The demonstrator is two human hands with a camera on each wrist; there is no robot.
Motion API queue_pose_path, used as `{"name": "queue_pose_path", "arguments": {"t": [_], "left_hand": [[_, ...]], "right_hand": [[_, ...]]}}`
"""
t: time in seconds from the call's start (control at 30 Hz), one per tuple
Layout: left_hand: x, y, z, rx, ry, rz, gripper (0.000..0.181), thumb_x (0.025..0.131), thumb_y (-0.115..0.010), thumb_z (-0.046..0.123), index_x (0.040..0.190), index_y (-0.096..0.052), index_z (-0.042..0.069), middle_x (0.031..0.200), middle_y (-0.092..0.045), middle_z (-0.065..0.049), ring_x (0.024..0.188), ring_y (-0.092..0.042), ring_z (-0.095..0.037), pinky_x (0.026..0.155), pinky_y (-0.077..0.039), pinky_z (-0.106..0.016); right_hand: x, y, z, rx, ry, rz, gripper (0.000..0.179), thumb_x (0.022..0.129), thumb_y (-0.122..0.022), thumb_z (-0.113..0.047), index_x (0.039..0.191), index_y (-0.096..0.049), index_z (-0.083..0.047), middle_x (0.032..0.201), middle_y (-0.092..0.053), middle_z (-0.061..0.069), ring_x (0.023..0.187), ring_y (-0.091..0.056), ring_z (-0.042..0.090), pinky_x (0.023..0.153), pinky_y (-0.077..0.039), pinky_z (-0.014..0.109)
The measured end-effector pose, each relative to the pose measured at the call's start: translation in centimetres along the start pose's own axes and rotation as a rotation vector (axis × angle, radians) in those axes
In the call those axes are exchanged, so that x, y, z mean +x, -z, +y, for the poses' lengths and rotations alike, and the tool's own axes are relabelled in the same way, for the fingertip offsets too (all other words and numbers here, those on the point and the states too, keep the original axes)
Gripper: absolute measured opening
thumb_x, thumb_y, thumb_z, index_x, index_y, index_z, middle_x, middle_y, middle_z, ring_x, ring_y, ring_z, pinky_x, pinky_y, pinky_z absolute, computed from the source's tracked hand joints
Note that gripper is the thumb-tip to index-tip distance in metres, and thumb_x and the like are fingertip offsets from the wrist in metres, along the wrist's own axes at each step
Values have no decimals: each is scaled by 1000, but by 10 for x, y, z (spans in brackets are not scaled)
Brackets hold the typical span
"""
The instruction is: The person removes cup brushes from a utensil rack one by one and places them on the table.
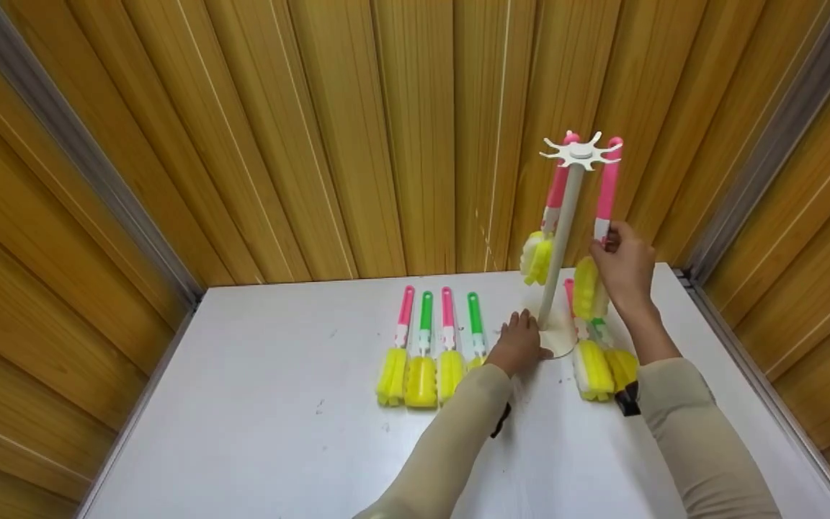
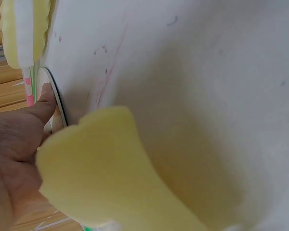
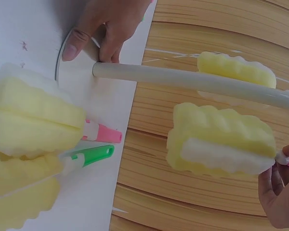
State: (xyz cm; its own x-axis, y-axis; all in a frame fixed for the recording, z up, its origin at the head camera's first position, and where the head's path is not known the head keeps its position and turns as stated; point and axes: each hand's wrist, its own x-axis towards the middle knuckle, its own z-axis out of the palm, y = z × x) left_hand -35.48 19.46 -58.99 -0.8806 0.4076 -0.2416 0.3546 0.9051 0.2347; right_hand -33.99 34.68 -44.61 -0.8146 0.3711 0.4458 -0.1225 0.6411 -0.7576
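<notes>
A white stand has a round base (image 1: 560, 342), an upright pole (image 1: 560, 249) and a curved-hook top (image 1: 581, 152). My left hand (image 1: 517, 344) presses on the base, with its thumb flat on the disc in the right wrist view. Up at the right side of the stand, my right hand (image 1: 628, 265) pinches a pink-handled sponge brush (image 1: 608, 191) at the neck under its handle. The handle's looped end is at one of the hooks, and the yellow and white sponge head points down. A second pink-handled sponge brush (image 1: 556, 189) hangs behind the pole.
Several sponge brushes (image 1: 421, 378) with pink and green handles lie in a row left of the stand, one partly hidden by my left arm. Two more brushes (image 1: 592, 371) lie to its right, beside my right sleeve. A wood-patterned wall (image 1: 415, 144) rises behind the white table (image 1: 278, 404).
</notes>
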Motion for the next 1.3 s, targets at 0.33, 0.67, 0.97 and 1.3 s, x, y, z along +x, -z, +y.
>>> {"name": "queue_pose_path", "arguments": {"t": [0.33,0.67,0.97,1.3], "left_hand": [[-8,2,2,-64,-1,-12,80,96,-62,51,160,-31,15,168,-23,4,155,-18,-16,124,-21,-32],[-9,4,3,-98,9,-8,78,97,-61,51,161,-30,17,168,-20,6,156,-16,-14,125,-18,-31],[-7,3,1,-54,-1,8,79,97,-61,53,160,-31,16,167,-23,4,155,-18,-15,124,-21,-32],[-6,3,-2,-54,-2,-2,79,98,-59,53,161,-30,15,168,-22,4,155,-18,-16,124,-21,-32]], "right_hand": [[-18,3,13,16,-61,-21,35,100,-63,-18,129,-61,3,115,-70,22,100,-67,30,81,-56,27],[-26,-2,18,56,-45,-42,33,102,-60,-15,129,-59,3,113,-69,20,100,-66,28,86,-57,27],[-31,-5,28,65,-19,-60,30,104,-53,-9,131,-59,3,114,-70,22,99,-69,31,81,-53,16],[-39,-2,35,125,-111,-163,37,110,-33,-10,138,-49,6,125,-62,26,112,-65,36,91,-57,24]]}}
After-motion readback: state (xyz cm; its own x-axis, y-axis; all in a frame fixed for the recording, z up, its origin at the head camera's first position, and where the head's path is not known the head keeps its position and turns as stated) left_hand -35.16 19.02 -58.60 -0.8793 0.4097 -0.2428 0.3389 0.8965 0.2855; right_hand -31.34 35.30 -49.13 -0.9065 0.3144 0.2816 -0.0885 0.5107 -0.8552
